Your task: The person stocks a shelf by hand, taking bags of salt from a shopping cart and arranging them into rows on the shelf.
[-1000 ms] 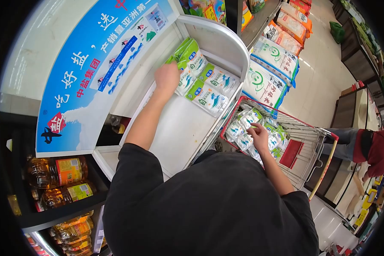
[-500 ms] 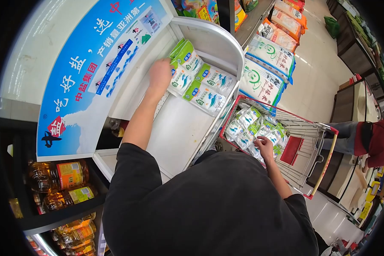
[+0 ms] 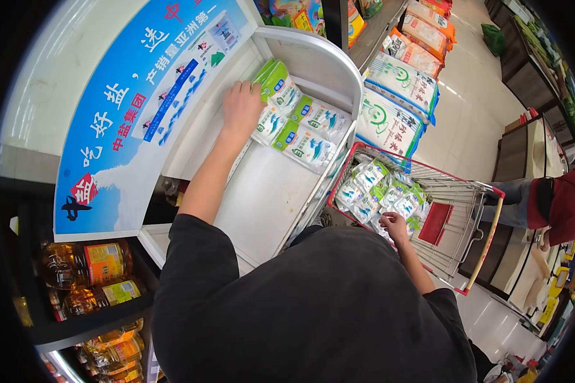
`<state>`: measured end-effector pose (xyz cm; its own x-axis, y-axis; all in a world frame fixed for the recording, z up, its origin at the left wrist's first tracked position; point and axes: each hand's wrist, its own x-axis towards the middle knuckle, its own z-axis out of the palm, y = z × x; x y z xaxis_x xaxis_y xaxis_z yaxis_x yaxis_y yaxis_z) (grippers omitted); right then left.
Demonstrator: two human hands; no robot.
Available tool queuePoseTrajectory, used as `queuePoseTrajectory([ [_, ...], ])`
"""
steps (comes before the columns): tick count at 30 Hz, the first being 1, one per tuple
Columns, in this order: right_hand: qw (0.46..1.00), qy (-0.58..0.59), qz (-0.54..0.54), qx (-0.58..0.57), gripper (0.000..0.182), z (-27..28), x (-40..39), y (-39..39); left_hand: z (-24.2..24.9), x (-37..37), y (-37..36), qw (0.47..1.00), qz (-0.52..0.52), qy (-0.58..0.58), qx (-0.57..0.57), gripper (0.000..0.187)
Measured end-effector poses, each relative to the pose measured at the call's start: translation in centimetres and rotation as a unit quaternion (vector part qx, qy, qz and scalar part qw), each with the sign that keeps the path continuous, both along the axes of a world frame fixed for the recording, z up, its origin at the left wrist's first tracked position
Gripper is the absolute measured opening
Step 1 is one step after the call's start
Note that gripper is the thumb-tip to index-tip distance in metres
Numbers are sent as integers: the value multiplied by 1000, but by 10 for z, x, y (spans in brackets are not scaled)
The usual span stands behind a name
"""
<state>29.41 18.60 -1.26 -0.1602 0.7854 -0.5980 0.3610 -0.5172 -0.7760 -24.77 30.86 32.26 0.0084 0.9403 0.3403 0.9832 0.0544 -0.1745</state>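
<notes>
My left hand (image 3: 241,108) lies flat, fingers spread, on the green-and-white salt bags (image 3: 276,96) stacked at the back of the white display shelf (image 3: 262,198), pressing rather than gripping, nothing pinched. My right hand (image 3: 395,227) is down in the red-framed shopping cart (image 3: 457,210), fingers curled among the loose bags in the cart (image 3: 377,191); can't tell whether it actually has one closed in yet. Bags look like soft plastic pillow packs, granular fill, so I judge them dense for their size, floppy, slick film, prone to sliding off each other when stacked. Best hold is probably across the middle with thumb under, or by the crimped top edge; edges could tear if yanked. More bags lie flat (image 3: 306,143) just beside my left hand, front of the pile. Writing: blue sign (image 3: 147,108) above the shelf reads 吃好盐,选中盐 with red 中盐集团 and smaller 产销量亚洲第一; the bag print is too small to read. Big white rice sacks (image 3: 396,105) stand beyond the shelf end, oil bottles (image 3: 89,268) on the lower left rack. Another person in red (image 3: 559,207) sits at right, well apart.
</notes>
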Motion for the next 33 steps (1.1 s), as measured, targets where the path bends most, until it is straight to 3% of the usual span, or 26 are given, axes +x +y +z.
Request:
queuePoseTrajectory([
  [2,1000,2,-8,1,30,1,1,-1,3,12,-7,998,-48,26,14,56],
  [3,1000,-1,1,-1,30,-6,2,-3,-3,13,-7,999,-47,25,14,56],
  [5,1000,-4,11,1,29,-7,2,-2,-24,11,-1,981,-167,93,27,59],
  [9,1000,-3,14,4,29,-1,2,-5,-54,29,-8,970,-219,105,24,52],
  [13,1000,-27,-8,11,31,-17,13,-14,-75,64,-18,945,-326,15,-5,37],
  [15,978,-168,91,88,33,-27,33,-21,-93,109,-27,918,-391,-54,-51,30],
  [16,982,-165,55,74,35,-54,46,-31,-96,133,-36,902,-413,-96,-85,25],
  [19,994,-104,-33,-17,33,-10,56,-43,-104,208,-57,851,-454,-186,-187,24],
  [21,992,-94,-76,-25,31,-17,74,-56,-130,246,-73,787,-435,-260,-352,36],
  [22,992,-97,-80,-32,31,-23,85,-64,-142,266,-78,781,-438,-264,-358,36],
  [24,988,-91,-120,-46,30,-40,102,-72,-171,298,-79,757,-367,-122,-527,48],
  [29,987,-101,-104,-66,29,-82,137,-78,-310,338,-95,770,-240,-259,-531,46],
  [31,979,-163,-95,-71,32,-116,155,-60,-367,344,-100,790,-156,-299,-511,45],
  [33,974,-190,-108,-55,42,-151,165,-31,-402,354,-103,750,-103,-306,-577,44],
])
